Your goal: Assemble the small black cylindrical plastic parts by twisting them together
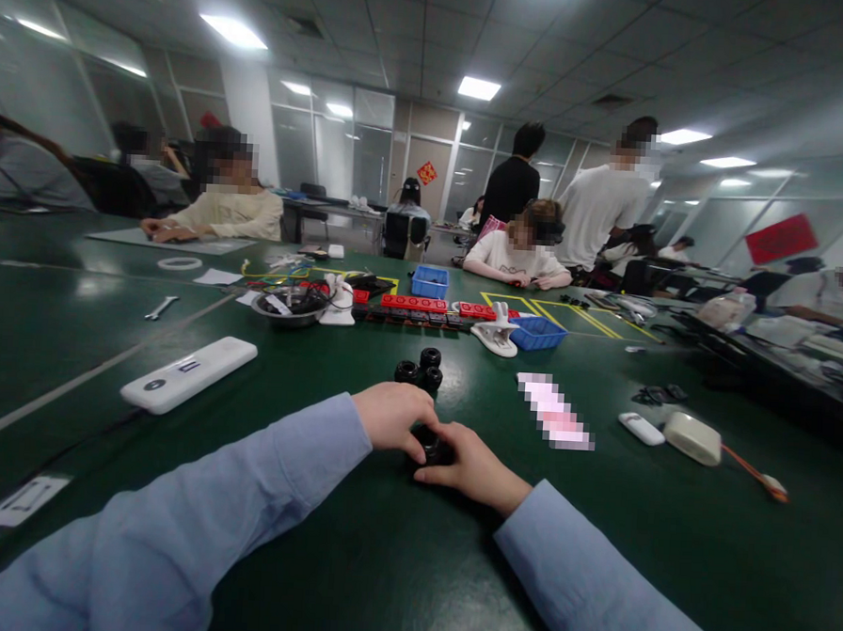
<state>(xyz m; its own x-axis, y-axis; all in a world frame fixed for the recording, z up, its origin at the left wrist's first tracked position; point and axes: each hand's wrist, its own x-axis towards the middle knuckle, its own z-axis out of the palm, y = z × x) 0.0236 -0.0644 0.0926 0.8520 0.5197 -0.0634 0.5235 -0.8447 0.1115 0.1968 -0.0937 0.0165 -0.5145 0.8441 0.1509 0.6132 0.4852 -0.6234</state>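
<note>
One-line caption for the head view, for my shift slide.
Two hands, left and right, hold a black object over a green table, near small black wheel-like parts.

Black object (434,446) partly hidden by fingers (450,436)

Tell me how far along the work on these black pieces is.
Possibly done: the cluster of black round pieces just beyond the hands, though they could equally be waiting. In hand: one dark piece, between the left hand and right hand. Left: at least that piece, it seems, as both hands are on it.
</note>
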